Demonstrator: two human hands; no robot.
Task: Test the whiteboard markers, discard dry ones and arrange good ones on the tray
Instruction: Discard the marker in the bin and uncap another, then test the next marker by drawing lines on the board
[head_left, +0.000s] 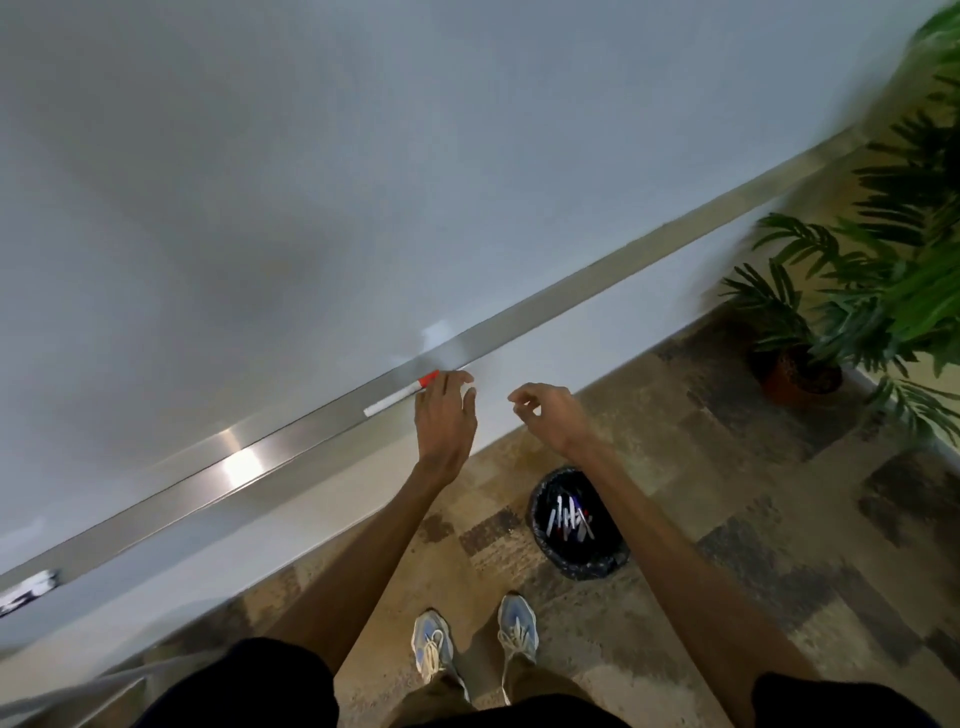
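- The whiteboard (260, 182) fills the upper left of the view, and its metal tray (571, 296) runs slantwise along the board's lower edge, from bottom left to upper right.
- One marker (392, 402), with a white barrel and a red cap, lies lengthwise on the tray about midway along it, the red end pointing to the upper right.
- The left hand (444, 410) reaches over the tray's front edge with its fingers straight and slightly spread. The fingertips are at the marker's red end; it is hard to tell whether they touch it or hover just above.
- The right hand (545, 410) hangs just beside the left, in front of the tray. Its fingers are loosely curled, thumb and forefinger near each other, with nothing between them.
- A dark waste bin (537, 501) stands on the patterned carpet (727, 467) under the right forearm and holds several discarded markers (571, 522).
- A blurred black-and-white object (28, 590) sits at the tray's far left end.
- A potted plant (857, 291) stands on the carpet at the right.
- The person's pale sneakers (431, 644) are near the bin.
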